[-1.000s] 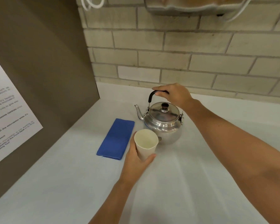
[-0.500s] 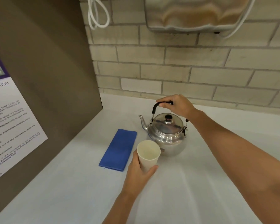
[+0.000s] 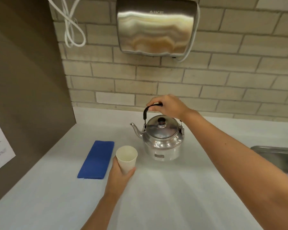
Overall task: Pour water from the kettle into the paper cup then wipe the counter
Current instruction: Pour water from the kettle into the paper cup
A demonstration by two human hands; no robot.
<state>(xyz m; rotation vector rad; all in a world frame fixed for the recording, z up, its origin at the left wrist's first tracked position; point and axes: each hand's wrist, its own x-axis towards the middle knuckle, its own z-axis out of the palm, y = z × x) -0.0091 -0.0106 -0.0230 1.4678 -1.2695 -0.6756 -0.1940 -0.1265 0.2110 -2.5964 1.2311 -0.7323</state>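
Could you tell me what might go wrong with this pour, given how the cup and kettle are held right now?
1. The paper cup is held in the left hand, apparently off the counter; water could miss its mouth and spill.
2. The right hand grips only the kettle handle, so its lid might slip off when tilted.
3. The blue cloth lies beside the cup and might get wet early.
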